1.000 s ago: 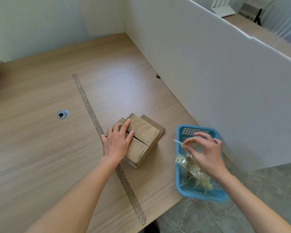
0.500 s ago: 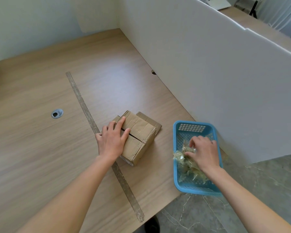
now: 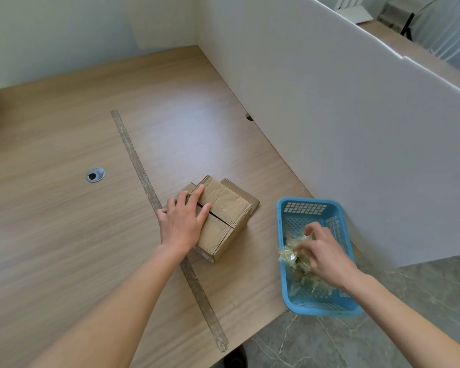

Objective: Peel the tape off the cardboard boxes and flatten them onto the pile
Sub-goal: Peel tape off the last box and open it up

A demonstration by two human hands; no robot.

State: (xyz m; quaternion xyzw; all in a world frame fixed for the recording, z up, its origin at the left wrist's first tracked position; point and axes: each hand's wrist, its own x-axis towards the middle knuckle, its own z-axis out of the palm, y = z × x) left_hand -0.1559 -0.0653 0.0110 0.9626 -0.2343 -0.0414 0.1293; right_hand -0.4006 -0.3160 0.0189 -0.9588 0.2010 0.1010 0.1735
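Observation:
A small brown cardboard box stands on the wooden table, its top flaps closed with a seam between them. It sits on a flat piece of cardboard that shows behind it. My left hand rests flat on the box's left top, fingers straight. My right hand hovers inside the blue plastic basket, loosely curled fingers touching a wad of crumpled clear tape. The fingertips are blurred.
A long grey strip runs diagonally across the table, passing under my left wrist. A round cable grommet lies to the left. A white partition board walls the right side. The basket overhangs the table's front edge above the grey floor.
My right hand carried a pinched tape strip down into the basket and pushed it onto the wad; its fingers have now loosened. My left hand stayed on the box.

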